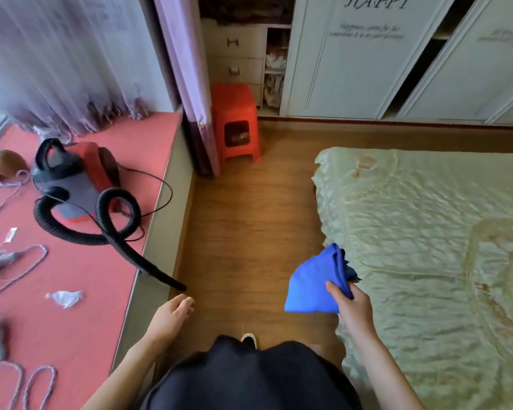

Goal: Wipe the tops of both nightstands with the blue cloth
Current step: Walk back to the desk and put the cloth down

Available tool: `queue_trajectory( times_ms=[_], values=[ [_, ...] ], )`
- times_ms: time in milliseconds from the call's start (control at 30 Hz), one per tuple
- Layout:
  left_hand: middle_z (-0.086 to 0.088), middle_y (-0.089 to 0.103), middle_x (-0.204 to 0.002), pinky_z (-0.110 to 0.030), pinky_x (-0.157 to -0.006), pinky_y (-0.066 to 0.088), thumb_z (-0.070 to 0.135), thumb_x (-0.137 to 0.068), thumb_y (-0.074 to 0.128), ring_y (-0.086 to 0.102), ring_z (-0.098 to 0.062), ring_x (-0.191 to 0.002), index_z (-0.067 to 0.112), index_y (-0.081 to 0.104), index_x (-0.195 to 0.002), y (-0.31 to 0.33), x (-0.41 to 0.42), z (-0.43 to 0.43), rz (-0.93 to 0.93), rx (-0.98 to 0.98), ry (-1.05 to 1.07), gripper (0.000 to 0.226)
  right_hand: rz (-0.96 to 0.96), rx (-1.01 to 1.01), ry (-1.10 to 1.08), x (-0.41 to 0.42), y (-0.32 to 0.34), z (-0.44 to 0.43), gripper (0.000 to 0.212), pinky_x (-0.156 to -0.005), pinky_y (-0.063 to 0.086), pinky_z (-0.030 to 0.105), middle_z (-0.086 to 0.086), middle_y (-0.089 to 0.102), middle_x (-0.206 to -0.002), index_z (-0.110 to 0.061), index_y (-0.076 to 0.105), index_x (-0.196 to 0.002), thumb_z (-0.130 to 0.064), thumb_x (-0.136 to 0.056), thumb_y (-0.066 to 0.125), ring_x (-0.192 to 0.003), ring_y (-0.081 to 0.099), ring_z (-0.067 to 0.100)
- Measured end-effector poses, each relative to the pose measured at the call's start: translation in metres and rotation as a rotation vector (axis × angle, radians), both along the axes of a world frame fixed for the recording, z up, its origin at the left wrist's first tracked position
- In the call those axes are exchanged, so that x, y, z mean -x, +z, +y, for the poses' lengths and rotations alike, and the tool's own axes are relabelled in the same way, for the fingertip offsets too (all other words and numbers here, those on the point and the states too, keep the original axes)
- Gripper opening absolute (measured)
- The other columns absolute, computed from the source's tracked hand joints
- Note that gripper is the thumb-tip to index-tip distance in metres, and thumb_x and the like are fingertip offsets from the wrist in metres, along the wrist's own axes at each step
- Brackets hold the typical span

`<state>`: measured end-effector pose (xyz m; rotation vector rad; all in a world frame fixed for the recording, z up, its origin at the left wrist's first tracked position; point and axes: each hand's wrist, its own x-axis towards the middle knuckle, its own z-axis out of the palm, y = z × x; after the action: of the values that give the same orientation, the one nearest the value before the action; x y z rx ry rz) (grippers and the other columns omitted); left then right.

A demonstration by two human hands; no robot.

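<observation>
the right hand point(353, 306) holds the blue cloth point(317, 279), with its fingers point(333, 288) pinched tight on the bunched top. the cloth hangs over the wood floor point(249, 217), just beside the edge of the green bed point(427, 232). the left hand point(171, 316) is empty, fingers loose and a bit curled, near the tip of the black vacuum hose point(148, 267). the red vacuum point(77, 176) sits on the pink ledge point(71, 291). a red stool point(234, 122) stands by the curtain point(187, 78).
</observation>
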<state>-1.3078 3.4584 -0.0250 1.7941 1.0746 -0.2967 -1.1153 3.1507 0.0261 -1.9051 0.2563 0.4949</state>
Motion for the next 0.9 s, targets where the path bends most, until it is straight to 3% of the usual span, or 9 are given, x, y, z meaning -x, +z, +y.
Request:
queue_trajectory(
  times_ms=[333,500,733,900],
  values=[
    [0.001,0.072,-0.091,-0.034,-0.083,0.053,0.030,-0.098,0.044,0.067,-0.014,-0.087,0.024,0.067,-0.091,0.006,-0.233,0.059,-0.149,0.048,-0.030,0.024,-0.032,0.070,-0.088,-0.197,-0.018,0.028,0.013,-0.063,0.042,0.026,0.002,0.064,-0.076,0.001,0.068,-0.088,-0.012,-0.087,0.068,-0.072,0.057,0.015],
    [-0.003,0.072,-0.087,-0.040,-0.081,0.051,0.031,-0.096,0.044,0.067,-0.022,-0.082,0.022,0.067,-0.086,-0.009,-0.356,0.091,-0.074,0.044,0.021,0.026,0.008,0.112,-0.070,-0.328,-0.028,0.058,0.011,-0.063,0.040,0.030,-0.001,0.061,-0.074,-0.002,0.066,-0.085,-0.013,-0.087,0.068,-0.077,0.057,0.024],
    [-0.003,0.072,-0.081,-0.045,-0.078,0.053,0.029,-0.094,0.047,0.067,-0.027,-0.081,0.022,0.067,-0.080,-0.013,-0.469,0.147,0.030,0.007,0.159,0.026,0.016,0.024,0.036,-0.514,0.000,0.150,0.005,-0.064,0.042,0.025,-0.001,0.063,-0.079,-0.008,0.066,-0.088,-0.013,-0.088,0.066,-0.076,0.058,0.010],
    [-0.008,0.071,-0.076,-0.049,-0.078,0.052,0.049,-0.073,0.046,0.064,-0.034,-0.076,0.028,0.068,-0.073,-0.029,-0.549,0.207,0.048,0.030,0.295,0.030,-0.019,0.019,0.031,-0.639,-0.007,0.212,0.008,-0.067,0.043,0.028,0.000,0.065,-0.077,-0.007,0.069,-0.087,-0.015,-0.086,0.067,-0.076,0.059,0.014]
  ],
)
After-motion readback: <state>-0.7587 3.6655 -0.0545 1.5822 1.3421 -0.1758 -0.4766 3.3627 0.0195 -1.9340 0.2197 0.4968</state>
